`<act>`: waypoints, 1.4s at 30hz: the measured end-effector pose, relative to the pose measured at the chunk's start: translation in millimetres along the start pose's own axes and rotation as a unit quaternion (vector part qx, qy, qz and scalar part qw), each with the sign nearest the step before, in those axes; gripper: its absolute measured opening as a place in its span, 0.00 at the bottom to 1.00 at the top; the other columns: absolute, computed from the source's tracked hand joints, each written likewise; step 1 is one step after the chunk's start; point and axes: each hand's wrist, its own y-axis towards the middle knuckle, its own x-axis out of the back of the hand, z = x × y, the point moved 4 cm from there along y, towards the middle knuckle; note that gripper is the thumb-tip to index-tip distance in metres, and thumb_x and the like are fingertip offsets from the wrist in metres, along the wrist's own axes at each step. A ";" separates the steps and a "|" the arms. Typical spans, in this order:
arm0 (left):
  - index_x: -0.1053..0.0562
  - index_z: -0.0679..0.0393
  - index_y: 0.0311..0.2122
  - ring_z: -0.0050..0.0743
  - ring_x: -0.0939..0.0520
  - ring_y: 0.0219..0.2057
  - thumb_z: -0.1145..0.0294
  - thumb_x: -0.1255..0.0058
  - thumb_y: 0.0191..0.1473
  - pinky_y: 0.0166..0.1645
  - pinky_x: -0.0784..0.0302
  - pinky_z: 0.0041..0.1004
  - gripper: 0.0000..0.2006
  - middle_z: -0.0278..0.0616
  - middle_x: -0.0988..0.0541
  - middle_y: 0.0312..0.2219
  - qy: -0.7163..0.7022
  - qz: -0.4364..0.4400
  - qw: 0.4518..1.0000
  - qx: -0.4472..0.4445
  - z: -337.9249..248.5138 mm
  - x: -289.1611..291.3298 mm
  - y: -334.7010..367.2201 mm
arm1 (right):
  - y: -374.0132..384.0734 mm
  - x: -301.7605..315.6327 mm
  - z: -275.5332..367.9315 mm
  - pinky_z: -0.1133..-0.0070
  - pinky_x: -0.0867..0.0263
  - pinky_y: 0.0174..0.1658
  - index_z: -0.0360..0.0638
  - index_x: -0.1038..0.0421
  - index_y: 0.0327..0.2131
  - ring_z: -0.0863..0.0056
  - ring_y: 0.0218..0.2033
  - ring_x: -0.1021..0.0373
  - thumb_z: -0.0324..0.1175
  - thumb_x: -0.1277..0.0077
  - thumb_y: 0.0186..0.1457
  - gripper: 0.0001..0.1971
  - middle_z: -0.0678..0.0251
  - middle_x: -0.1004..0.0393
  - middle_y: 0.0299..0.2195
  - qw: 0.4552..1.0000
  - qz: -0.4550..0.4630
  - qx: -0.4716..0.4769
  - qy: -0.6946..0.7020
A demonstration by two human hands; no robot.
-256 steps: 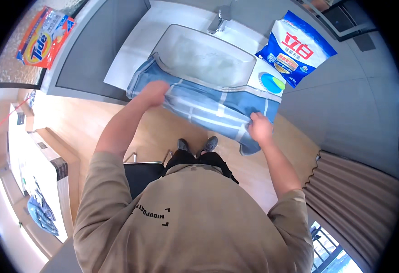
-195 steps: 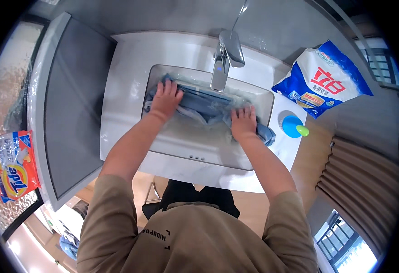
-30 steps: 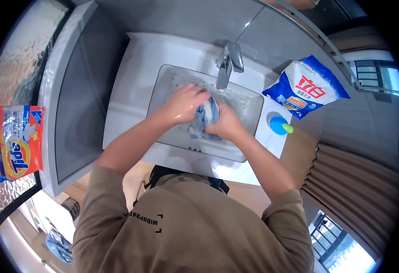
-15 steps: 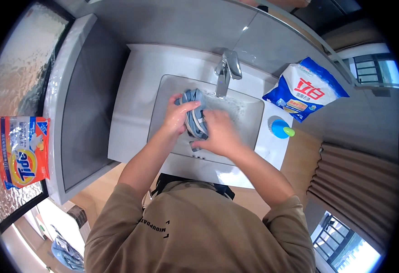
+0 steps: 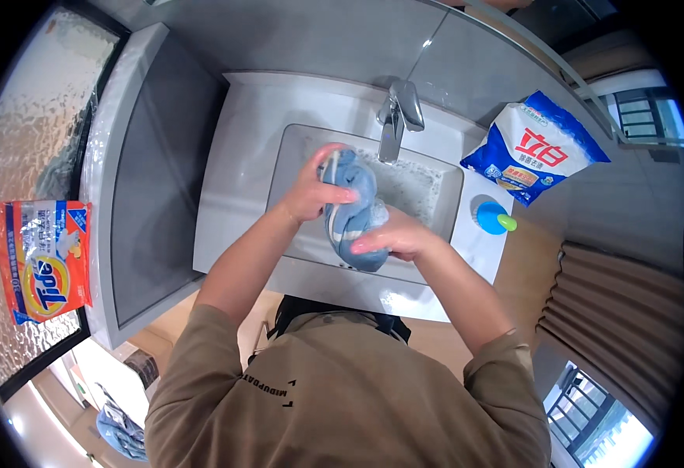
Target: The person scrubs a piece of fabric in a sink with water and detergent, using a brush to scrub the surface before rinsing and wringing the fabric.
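Note:
A wet, bunched blue cloth (image 5: 360,178) with white stripes is held up over the white sink (image 5: 295,160). My left hand (image 5: 313,192) wraps around its upper left part, thumb lying across the front. At its lower right, my right hand (image 5: 404,236) grips the cloth, with the thumb on top and the other fingers hidden beneath. A patch of suds clings to the cloth near the right hand. Sudsy water (image 5: 420,191) shows in the basin under the chrome faucet (image 5: 398,121), and I see no stream from its spout.
On the counter's right side stand a blue and white detergent bag (image 5: 537,148) and a blue brush (image 5: 490,218) with a green handle. An orange detergent bag (image 5: 45,261) lies at the far left. A grey panel (image 5: 166,187) rises left of the counter (image 5: 229,156).
Both hands have turned and spread the cloth, which now looks longer and fuller and shows more of its light blue side. The right hand has shifted to its lower right end.

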 end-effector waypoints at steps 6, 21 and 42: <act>0.30 0.61 0.52 0.24 0.23 0.42 0.79 0.35 0.36 0.49 0.25 0.29 0.32 0.39 0.23 0.40 0.161 -0.058 0.983 -0.071 10.5 -0.8 9.1 | 37.6 8.8 -4.6 0.74 0.32 0.47 0.41 0.29 0.45 0.74 0.42 0.29 0.33 0.29 0.33 0.31 0.67 0.25 0.40 0.962 -0.118 0.065 -0.239; 0.30 0.64 0.48 0.40 0.20 0.41 0.67 0.31 0.31 0.49 0.24 0.35 0.34 0.49 0.22 0.39 0.317 -0.365 0.873 -0.059 83.8 39.1 17.7 | 92.8 41.6 -46.6 0.66 0.31 0.52 0.43 0.26 0.49 0.61 0.49 0.26 0.50 0.32 0.38 0.34 0.53 0.25 0.49 0.823 -0.292 -0.057 -0.484; 0.37 0.49 0.46 0.51 0.22 0.48 0.80 0.31 0.38 0.52 0.23 0.49 0.32 0.45 0.29 0.42 -0.163 0.082 0.966 -0.181 -49.4 5.9 -11.7 | 26.5 12.3 -26.2 0.45 0.31 0.49 0.42 0.53 0.67 0.53 0.59 0.35 0.51 0.33 0.46 0.52 0.49 0.36 0.58 0.954 0.133 -0.003 0.269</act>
